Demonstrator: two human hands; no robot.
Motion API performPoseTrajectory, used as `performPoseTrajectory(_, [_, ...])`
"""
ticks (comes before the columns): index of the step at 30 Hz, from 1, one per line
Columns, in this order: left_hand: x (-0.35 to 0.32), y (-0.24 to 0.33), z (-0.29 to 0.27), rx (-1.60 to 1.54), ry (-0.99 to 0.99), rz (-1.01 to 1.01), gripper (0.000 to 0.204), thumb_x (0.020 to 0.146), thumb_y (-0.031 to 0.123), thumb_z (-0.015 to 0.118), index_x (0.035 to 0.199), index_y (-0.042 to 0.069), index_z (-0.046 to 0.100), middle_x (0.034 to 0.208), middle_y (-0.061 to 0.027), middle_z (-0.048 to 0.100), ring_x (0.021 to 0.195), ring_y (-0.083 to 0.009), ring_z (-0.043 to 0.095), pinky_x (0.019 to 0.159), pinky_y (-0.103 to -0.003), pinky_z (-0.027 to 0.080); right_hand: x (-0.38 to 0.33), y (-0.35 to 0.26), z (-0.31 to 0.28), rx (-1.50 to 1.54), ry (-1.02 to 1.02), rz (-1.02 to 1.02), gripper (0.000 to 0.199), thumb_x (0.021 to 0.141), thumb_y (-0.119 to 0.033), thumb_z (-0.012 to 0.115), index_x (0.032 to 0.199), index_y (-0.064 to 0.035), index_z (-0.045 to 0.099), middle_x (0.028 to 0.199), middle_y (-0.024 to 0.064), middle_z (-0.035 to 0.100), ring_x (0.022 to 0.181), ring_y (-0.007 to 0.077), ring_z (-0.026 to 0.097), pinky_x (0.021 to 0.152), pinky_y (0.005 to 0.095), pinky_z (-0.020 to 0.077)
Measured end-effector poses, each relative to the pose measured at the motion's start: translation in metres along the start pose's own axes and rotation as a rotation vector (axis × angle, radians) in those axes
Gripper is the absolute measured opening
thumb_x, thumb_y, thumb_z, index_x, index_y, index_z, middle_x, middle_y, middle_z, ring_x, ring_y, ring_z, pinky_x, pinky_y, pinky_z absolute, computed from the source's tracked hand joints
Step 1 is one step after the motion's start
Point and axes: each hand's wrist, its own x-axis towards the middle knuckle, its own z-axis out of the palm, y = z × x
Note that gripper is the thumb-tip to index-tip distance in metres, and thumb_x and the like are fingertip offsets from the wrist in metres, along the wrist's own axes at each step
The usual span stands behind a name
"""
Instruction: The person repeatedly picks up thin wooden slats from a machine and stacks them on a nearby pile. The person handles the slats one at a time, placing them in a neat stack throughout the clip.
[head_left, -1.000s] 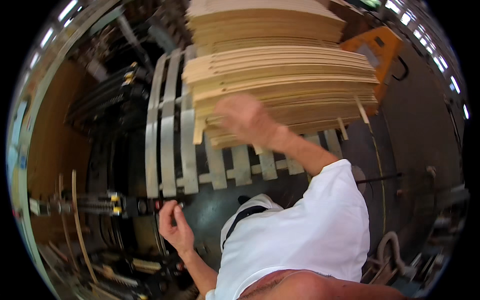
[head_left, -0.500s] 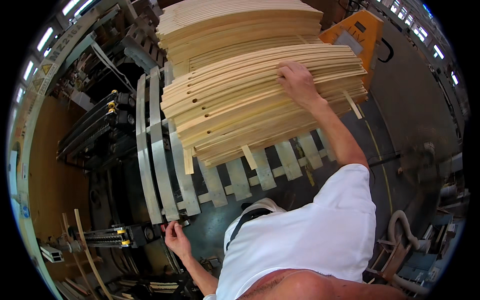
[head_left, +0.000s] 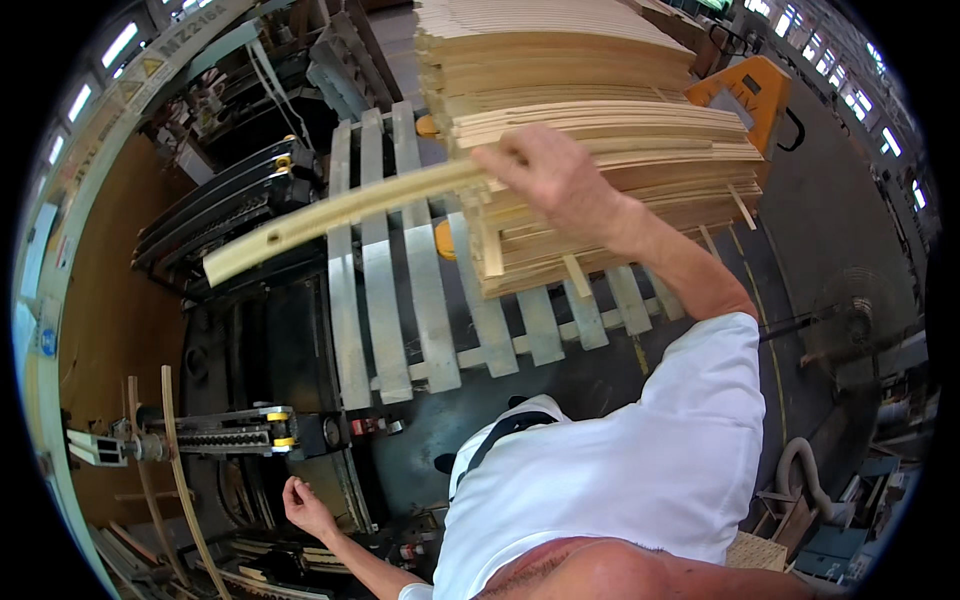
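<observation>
My right hand (head_left: pixel 562 182) is closed around one end of a long pale wooden strip (head_left: pixel 345 212). The strip reaches out to the left over the pallet and has a small hole near its far end. Below and to the right of that hand lies a stack of similar wooden strips (head_left: pixel 640 200) on a slatted wooden pallet (head_left: pixel 383 275). At the lower left, my left hand (head_left: pixel 308 508) hangs in the air near a rail mechanism (head_left: pixel 235 433) with yellow rollers. Its fingers are curled together, and nothing shows in them.
A taller wood stack (head_left: pixel 560 70) stands behind, with an orange pallet jack (head_left: pixel 755 92) at its right. Black machine rails (head_left: pixel 225 210) run along the left. Thin upright sticks (head_left: pixel 180 480) stand at the lower left. A fan (head_left: pixel 852 312) is at the right.
My right hand has lifted one strip off the stack and moved it left. My left hand has shifted down and left, away from the pallet's corner. The view has turned somewhat left.
</observation>
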Motion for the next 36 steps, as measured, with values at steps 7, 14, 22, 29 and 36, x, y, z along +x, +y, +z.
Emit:
performPoseTrajectory(7, [0.090, -0.067, -0.096, 0.148, 0.102, 0.043, 0.028, 0.096, 0.015, 0.063, 0.115, -0.005, 0.067, 0.106, -0.0139, 0.071, 0.094, -0.0216, 0.066, 0.084, -0.033, 0.052, 0.051, -0.146, -0.004, 0.292, -0.307, -0.081, 0.033, 0.084, -0.004, 0.062, 0.117, 0.0010, 0.058, 0.100, 0.0130, 0.058, 0.088, 0.0266, 0.059, 0.073, 0.0403, 0.0504])
performPoseTrajectory(14, [0.145, -0.057, -0.131, 0.319, 0.150, 0.036, 0.032, 0.096, 0.016, 0.061, 0.120, -0.006, 0.065, 0.113, -0.0199, 0.070, 0.102, -0.0305, 0.066, 0.091, -0.038, 0.051, 0.046, -0.218, 0.020, 0.924, -0.896, 0.178, 0.040, 0.091, -0.007, 0.060, 0.130, 0.0014, 0.053, 0.107, 0.0192, 0.060, 0.102, 0.0365, 0.060, 0.087, 0.0459, 0.0478])
performPoseTrajectory(22, [0.195, -0.062, -0.155, 0.574, 0.210, 0.033, 0.036, 0.098, 0.018, 0.059, 0.128, -0.003, 0.060, 0.127, -0.0219, 0.062, 0.117, -0.0375, 0.059, 0.098, -0.046, 0.048, 0.013, -0.289, 0.075, 1.578, -0.880, 0.699, 0.047, 0.105, -0.031, 0.045, 0.141, -0.0026, 0.052, 0.128, 0.0146, 0.061, 0.120, 0.0239, 0.055, 0.105, 0.0355, 0.0416])
performPoseTrajectory(29, [0.241, -0.075, -0.164, 1.031, 0.214, 0.018, 0.045, 0.099, 0.022, 0.057, 0.139, 0.003, 0.052, 0.150, -0.0176, 0.042, 0.137, -0.0373, 0.041, 0.109, -0.050, 0.040, 0.009, -0.294, 0.089, 1.582, -0.855, 0.730, 0.048, 0.105, -0.033, 0.047, 0.140, -0.0025, 0.053, 0.127, 0.0126, 0.063, 0.118, 0.0213, 0.056, 0.103, 0.0343, 0.0436])
performPoseTrajectory(36, [0.262, -0.108, -0.169, 1.164, 0.231, 0.024, 0.041, 0.094, 0.026, 0.063, 0.127, 0.005, 0.052, 0.129, -0.0164, 0.052, 0.117, -0.0353, 0.049, 0.094, -0.049, 0.046, 0.022, -0.302, 0.093, 1.498, -0.890, 0.710, 0.044, 0.102, -0.029, 0.052, 0.138, -0.0036, 0.056, 0.125, 0.0124, 0.065, 0.117, 0.0198, 0.057, 0.104, 0.0331, 0.0424])
